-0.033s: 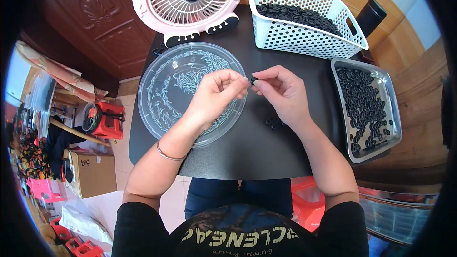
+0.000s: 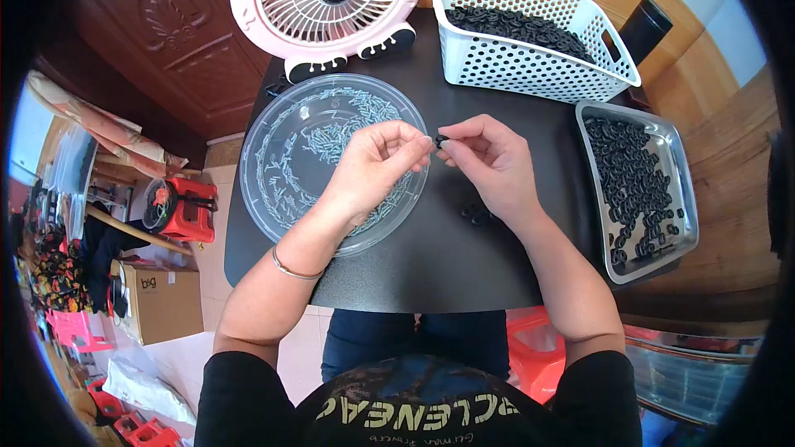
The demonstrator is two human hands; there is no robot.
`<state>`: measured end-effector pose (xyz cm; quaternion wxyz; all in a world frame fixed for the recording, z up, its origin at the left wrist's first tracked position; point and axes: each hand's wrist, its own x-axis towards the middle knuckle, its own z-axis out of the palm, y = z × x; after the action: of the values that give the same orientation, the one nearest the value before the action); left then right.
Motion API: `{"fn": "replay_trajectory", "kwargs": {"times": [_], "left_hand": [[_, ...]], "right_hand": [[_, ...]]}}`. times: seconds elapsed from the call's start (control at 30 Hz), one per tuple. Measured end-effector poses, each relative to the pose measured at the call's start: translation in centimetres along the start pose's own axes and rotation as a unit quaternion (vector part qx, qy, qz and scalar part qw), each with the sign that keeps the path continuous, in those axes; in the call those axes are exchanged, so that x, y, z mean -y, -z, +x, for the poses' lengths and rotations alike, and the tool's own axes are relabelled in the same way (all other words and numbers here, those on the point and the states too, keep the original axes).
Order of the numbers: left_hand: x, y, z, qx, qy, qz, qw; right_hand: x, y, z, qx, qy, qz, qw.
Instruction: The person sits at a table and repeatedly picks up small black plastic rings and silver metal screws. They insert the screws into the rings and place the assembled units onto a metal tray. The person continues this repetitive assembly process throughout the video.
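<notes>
Evidently, I watch a small black piece (image 2: 440, 141) by the right rim of the clear basin (image 2: 310, 178), gripped in the right hand's (image 2: 494, 164) fingers; the left hand's (image 2: 377, 164) are pinched, contents unclear. Nothing visibly shifted since the last picture, so work stands unchanged.

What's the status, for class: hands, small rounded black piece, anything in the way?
Left hand pinched, contents too small to tell. Right hand gripping small rounded black piece. Round clear plastic basin under left hand; no obstruction visible.
</notes>
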<state>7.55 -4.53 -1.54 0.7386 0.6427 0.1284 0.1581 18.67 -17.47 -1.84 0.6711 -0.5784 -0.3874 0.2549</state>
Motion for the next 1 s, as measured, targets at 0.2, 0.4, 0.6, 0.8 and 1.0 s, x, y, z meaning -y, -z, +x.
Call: {"fn": "replay_trajectory", "kwargs": {"times": [0.2,0.4,0.6,0.8,1.0], "left_hand": [[0.2,0.1,-0.1,0.003,-0.014,0.009,1.000],[0.3,0.1,-0.2,-0.027,-0.072,0.130,0.988],[0.7,-0.2,-0.1,-0.062,-0.200,0.232,0.950],[0.5,-0.7,0.0,-0.088,-0.209,0.223,0.948],[0.2,-0.7,-0.1,-0.046,-0.090,0.106,0.989]], "right_hand": [[0.1,-0.2,0.0,-0.008,-0.009,0.000,1.000],[0.0,-0.1,0.0,0.008,-0.018,0.033,0.999],[-0.6,0.0,0.0,0.015,-0.025,0.067,0.997],[0.2,0.1,0.3,0.011,-0.014,0.050,0.999],[0.4,0.1,0.2,-0.008,-0.012,0.037,0.999]]}}
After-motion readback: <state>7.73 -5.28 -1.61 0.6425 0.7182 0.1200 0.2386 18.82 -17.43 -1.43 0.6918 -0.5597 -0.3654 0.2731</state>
